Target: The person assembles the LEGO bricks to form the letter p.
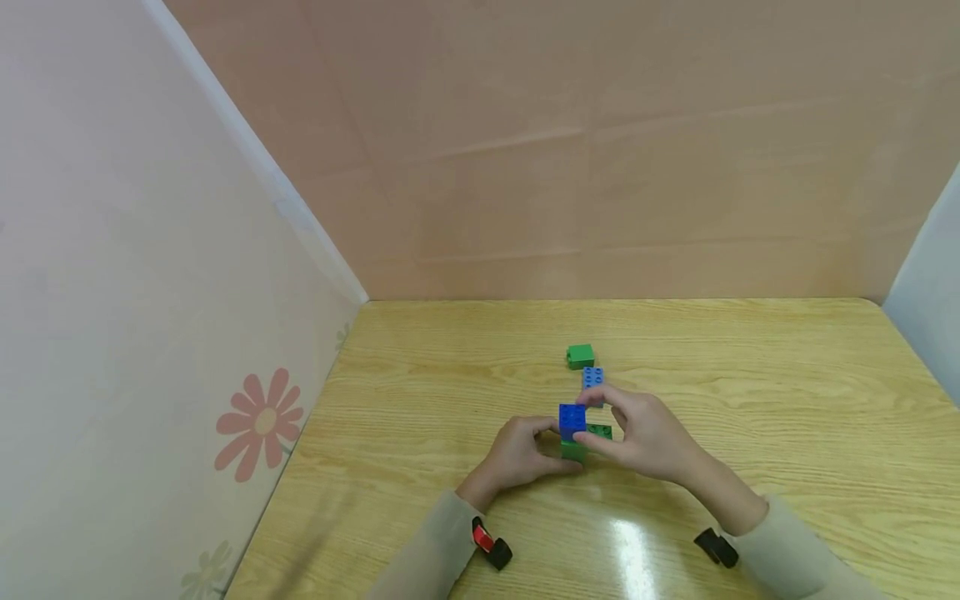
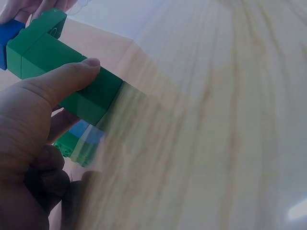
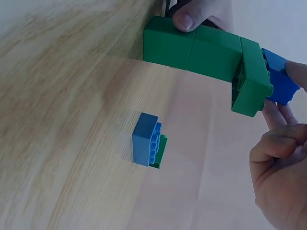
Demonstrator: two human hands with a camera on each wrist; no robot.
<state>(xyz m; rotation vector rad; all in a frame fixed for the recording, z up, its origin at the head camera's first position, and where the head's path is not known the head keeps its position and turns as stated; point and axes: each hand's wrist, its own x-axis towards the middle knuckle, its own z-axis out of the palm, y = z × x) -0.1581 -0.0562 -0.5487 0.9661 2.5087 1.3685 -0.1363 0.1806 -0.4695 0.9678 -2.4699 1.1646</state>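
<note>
Low in the head view, right of centre, the left hand [image 1: 517, 457] grips the green stack [image 1: 573, 451]. The right hand [image 1: 647, 437] pinches the dark blue block [image 1: 572, 422] at its top. Both look light and hard (maybe a bit slippery), so hold flat sides.

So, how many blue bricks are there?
2: a dark blue one, pinched by the right hand atop the green stack, and a lighter blue one on the table beyond it. None seems hidden.
</note>
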